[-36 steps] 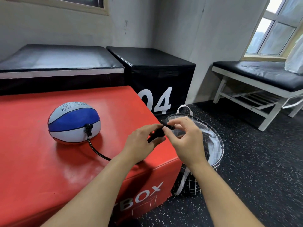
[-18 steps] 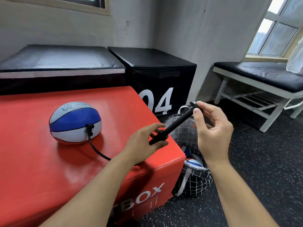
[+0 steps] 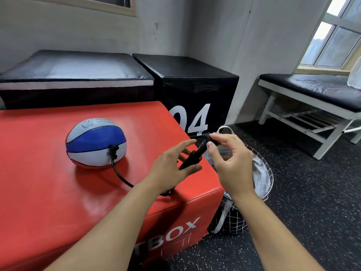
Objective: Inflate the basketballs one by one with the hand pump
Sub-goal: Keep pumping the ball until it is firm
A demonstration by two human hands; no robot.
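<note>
**A:** What has changed in the last moment?

**B:** The pump handle has gone back in. Half a second ago the right hand point(image 3: 232, 167) had drawn it far out toward the black box; now that hand sits closer to the left hand point(image 3: 172, 169) and only a short length of rod shows between them. So one stroke is on its way into the ball.

**A:** How are the hands set?

**B:** The left hand grips the barrel of the hand pump point(image 3: 192, 156), thumb underneath and fingers loosely spread over the top. The right hand pinches the handle end between thumb and fingertips, the other fingers curled.

**A:** And the ball?

**B:** The basketball point(image 3: 95, 142), blue, white and red, rests on the red bench point(image 3: 39, 192), well apart from the hands. The hose point(image 3: 119, 176) runs from its valve across the bench and vanishes under the left wrist. The ball sags flat at its base, so I judge it far from full; many more strokes are needed.

**A:** Any others waiting?

**B:** A mesh basket point(image 3: 261, 173) stands on the floor just beside the bench; a ball's edge may peek out below the right wrist, but I cannot be sure.
</note>
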